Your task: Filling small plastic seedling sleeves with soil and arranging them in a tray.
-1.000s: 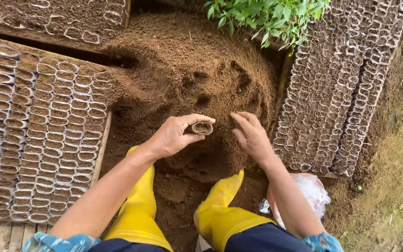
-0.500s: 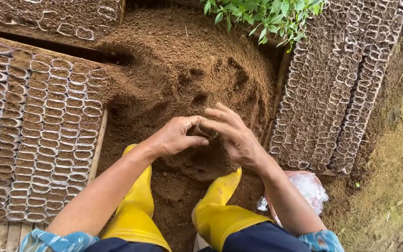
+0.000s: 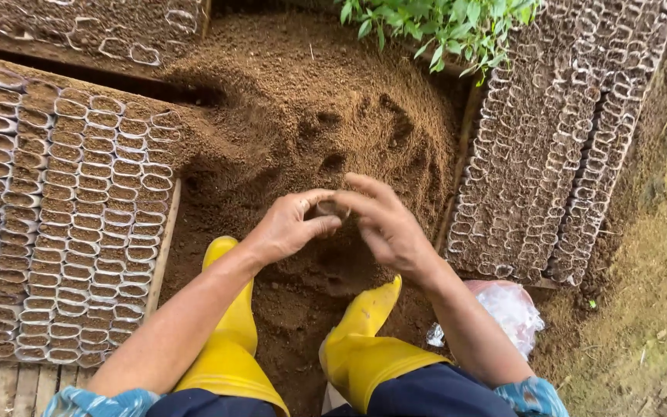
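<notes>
Bottom of frame: dark trousers and two yellow rubber boots (image 3: 229,340), planted on brown soil, forearms reaching up from the lower corners. A crumpled clear plastic bag (image 3: 507,309) lies just beside the right boot, lower right.

Centre: left hand (image 3: 287,228) and right hand (image 3: 384,224) meet over the soil pile (image 3: 303,116). Between them sits a small soil-filled seedling pot (image 3: 327,208) (mostly hidden, only the rim and brown top show). Left hand curled around it from the left, thumb and fingers closed on its side. Right hand half closed, fingertips pressed on the pot's top and right edge, index finger stretched across toward the left thumb. Pot is held above the pile, not resting on it.

Left of frame: a wooden tray (image 3: 165,255) packed with rows of filled pots (image 3: 79,224), touching one another. Right of frame: another dense block of pots (image 3: 565,147), running to the upper right corner. Upper left: a further batch, partly cut off. Top centre: green leafy plant (image 3: 441,23) overhanging the pile's far edge.
</notes>
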